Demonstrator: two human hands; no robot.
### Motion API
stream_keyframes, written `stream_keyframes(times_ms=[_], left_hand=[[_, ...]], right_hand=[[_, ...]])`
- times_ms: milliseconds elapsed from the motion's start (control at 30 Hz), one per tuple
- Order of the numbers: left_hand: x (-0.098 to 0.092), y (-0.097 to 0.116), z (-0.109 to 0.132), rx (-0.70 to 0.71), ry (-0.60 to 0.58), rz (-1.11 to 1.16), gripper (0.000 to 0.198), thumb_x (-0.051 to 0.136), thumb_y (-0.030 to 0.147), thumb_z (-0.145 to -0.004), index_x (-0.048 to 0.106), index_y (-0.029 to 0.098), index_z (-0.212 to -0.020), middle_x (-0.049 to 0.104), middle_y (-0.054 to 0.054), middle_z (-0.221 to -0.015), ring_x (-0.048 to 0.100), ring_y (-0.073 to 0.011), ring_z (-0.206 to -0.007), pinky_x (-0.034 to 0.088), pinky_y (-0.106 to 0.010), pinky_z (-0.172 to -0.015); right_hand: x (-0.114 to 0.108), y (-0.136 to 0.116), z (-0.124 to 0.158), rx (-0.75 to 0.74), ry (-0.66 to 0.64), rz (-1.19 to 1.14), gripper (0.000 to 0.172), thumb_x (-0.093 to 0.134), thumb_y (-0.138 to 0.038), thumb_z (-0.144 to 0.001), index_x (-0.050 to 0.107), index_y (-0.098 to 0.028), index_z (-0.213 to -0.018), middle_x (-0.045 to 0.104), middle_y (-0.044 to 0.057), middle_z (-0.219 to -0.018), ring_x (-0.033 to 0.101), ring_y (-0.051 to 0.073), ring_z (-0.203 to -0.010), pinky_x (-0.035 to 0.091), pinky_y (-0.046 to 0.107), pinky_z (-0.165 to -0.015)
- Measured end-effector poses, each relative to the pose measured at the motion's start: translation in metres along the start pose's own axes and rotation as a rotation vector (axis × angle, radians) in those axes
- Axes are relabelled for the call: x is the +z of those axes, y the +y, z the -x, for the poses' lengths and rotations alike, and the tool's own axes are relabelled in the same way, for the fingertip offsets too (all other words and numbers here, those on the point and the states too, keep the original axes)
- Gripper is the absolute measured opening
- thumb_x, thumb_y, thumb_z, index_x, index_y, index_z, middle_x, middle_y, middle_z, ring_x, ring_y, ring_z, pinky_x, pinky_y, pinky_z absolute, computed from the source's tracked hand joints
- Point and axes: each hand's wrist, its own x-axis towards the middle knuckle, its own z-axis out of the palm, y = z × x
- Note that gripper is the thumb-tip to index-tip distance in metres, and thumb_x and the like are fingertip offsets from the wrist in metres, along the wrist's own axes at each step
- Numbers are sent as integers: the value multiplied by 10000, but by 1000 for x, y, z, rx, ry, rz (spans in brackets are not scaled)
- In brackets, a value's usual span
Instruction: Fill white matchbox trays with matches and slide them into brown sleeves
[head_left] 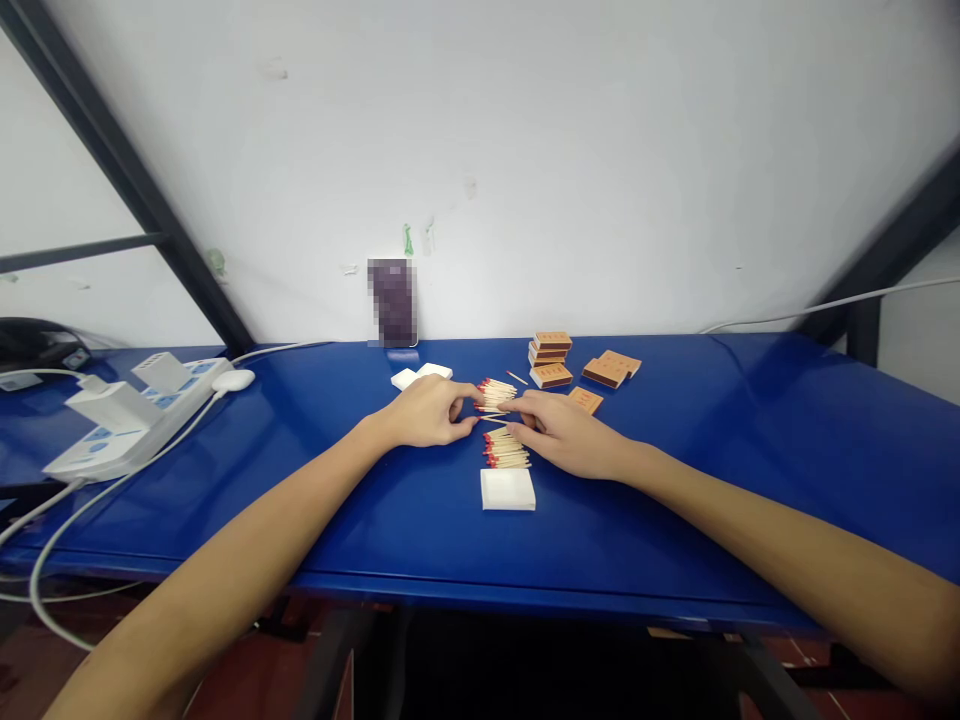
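Observation:
A pile of red-headed matches (496,392) lies on the blue table between my hands. A second group of matches (507,450) lies closer to me. One or two loose matches (493,418) rest between the groups. My left hand (429,412) is at the red heads, with thumb and index finger apart and the other fingers curled. Opposite, my right hand (564,428) has its index fingertip at the wooden ends of the upper pile. Its thumb is apart, by the lower group. A white matchbox tray (508,490) sits just below the matches.
Stacked matchboxes (551,358) stand behind the matches, near more boxes (611,368) and an orange box (585,401) by my right hand. White trays (421,376) lie behind my left hand. A single match (517,377) lies apart. A power strip (139,425) with cables is left.

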Motion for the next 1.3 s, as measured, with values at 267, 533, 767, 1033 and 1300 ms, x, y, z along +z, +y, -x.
stream_keyframes(times_ms=[267,533,767,1033,1300], left_hand=[[-1,1,0,14,-10,9,214,633,222,-784,716,172,-975,602,47,-554,535,-101,-513,358,-228,-565],[-2,1,0,8,-18,9,219,626,219,-780,720,174,-974,598,48,-553,529,-100,-509,359,-227,-564],[-3,3,0,14,-15,8,190,613,220,-792,730,177,-936,552,47,-526,480,-98,-492,325,-230,-551],[-1,-1,-1,12,-9,-6,178,581,245,-852,717,177,-943,547,45,-548,466,-100,-504,299,-238,-564],[2,-3,-1,16,-15,-31,200,527,260,-906,694,174,-974,537,42,-553,459,-106,-512,293,-241,-566]], right_hand=[[0,0,0,-8,-9,0,268,490,-245,-945,675,-170,-1123,578,41,-786,540,196,-740,408,317,-669],[0,1,1,-21,-4,-5,249,484,-255,-953,678,-185,-1093,602,42,-803,542,192,-735,407,317,-669],[-1,0,1,-15,-6,-5,264,489,-266,-951,667,-172,-1121,605,47,-805,536,191,-725,406,314,-655],[-3,-2,0,-16,-12,-9,255,480,-269,-957,681,-169,-1078,611,52,-823,538,187,-731,404,311,-673],[0,2,0,-22,-14,-19,266,477,-283,-961,673,-184,-1113,613,47,-833,547,187,-753,409,309,-681]])
